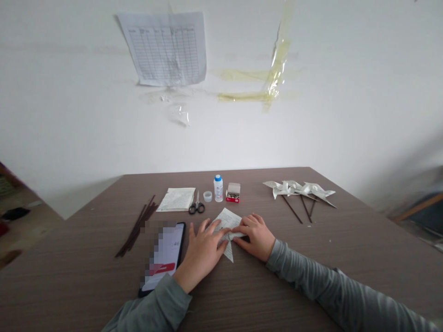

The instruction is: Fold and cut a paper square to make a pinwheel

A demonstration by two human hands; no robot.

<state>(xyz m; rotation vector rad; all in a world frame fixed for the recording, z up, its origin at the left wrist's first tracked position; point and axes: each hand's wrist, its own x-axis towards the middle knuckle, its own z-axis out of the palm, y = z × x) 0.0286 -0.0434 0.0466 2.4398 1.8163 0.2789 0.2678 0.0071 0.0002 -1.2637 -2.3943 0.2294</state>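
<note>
A printed paper piece (226, 218), cut and partly folded, lies on the brown table between my hands, one pointed flap toward me. My left hand (205, 246) rests on its left side, with thumb and forefinger at the centre and the other fingers spread. From the right, my right hand (255, 235) pinches a folded part of the same paper near the middle. Just behind stand a white glue bottle (218, 190) with a blue cap, a small red box (233, 193) with its lid up, and a small clear cup (207, 197). Black-handled scissors (197, 207) lie beside them.
A phone (166, 258) lies left of my left hand. Dark sticks (136, 228) are at the far left, near a stack of paper squares (176, 199). Paper pinwheels (299, 190) on dark sticks lie at the back right. The wall rises behind the table (328, 230).
</note>
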